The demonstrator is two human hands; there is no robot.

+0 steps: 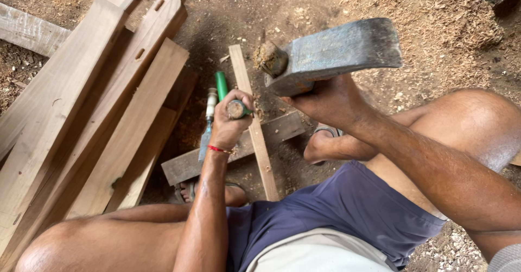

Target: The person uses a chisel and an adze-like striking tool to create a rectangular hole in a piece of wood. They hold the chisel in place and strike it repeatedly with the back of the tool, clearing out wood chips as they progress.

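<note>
My left hand (229, 121) grips a chisel (236, 109) whose worn butt end points up, held upright on a narrow wooden strip (262, 153). That strip lies across a flat grey-brown plank (187, 166) on the ground. My right hand (324, 99) clasps a heavy grey axe head (336, 52) just below its steel, raised above and to the right of the chisel, the frayed handle stub showing at its left end. A second chisel with a green handle (221, 85) and blue blade lies beside my left hand. A red thread circles my left wrist.
A stack of long pale planks (92, 114), some with cut mortise slots, leans at the left. Sawdust and wood shavings (434, 17) cover the dirt floor. My bare knees and sandalled feet (325, 144) flank the workpiece, one foot resting by the plank.
</note>
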